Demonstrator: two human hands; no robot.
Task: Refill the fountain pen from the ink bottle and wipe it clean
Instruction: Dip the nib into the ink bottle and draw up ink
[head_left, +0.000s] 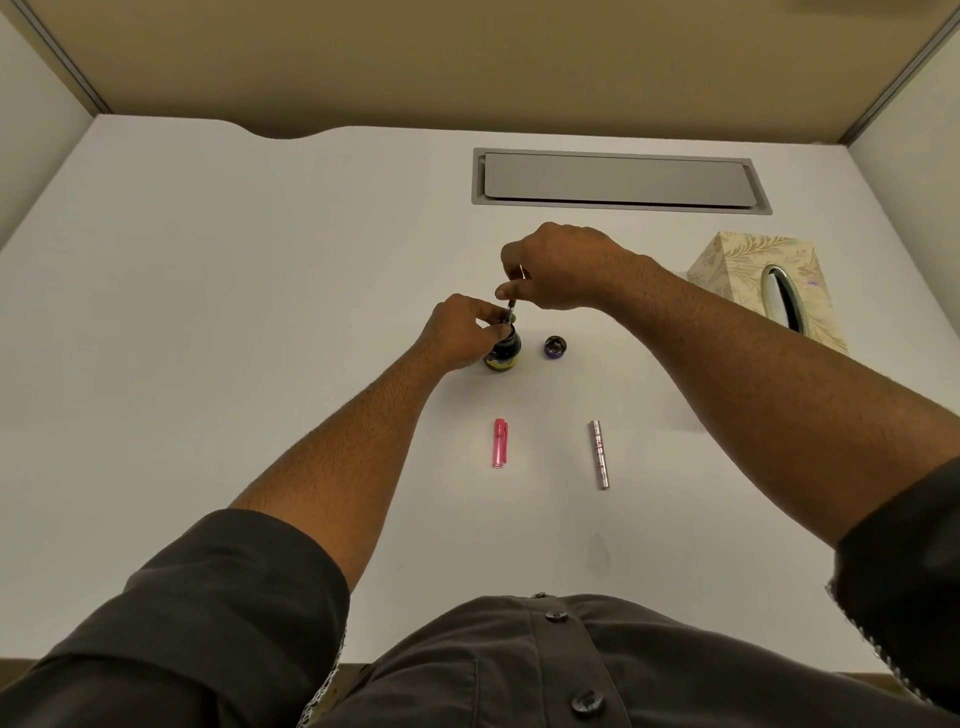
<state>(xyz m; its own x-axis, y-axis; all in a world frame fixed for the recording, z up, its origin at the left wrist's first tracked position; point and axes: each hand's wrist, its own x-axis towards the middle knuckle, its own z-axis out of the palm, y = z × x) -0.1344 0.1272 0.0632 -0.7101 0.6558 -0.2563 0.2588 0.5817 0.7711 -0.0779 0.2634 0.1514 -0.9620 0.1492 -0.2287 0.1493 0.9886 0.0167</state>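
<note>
A small dark ink bottle (502, 353) stands open in the middle of the white desk. My left hand (460, 328) wraps around its left side and steadies it. Above the bottle's mouth, my right hand (561, 267) pinches the top of the thin pen section (510, 310), which stands nearly upright with its lower end in the bottle's mouth. The bottle's cap (555, 346) lies just right of the bottle. Nearer to me lie the pink pen cap (500, 443) and the silver pen barrel (599, 454), apart from each other.
A patterned tissue box (769, 286) stands at the right, behind my right forearm. A grey cable hatch (618, 180) is set into the desk at the back. Partition walls close off the back and both sides.
</note>
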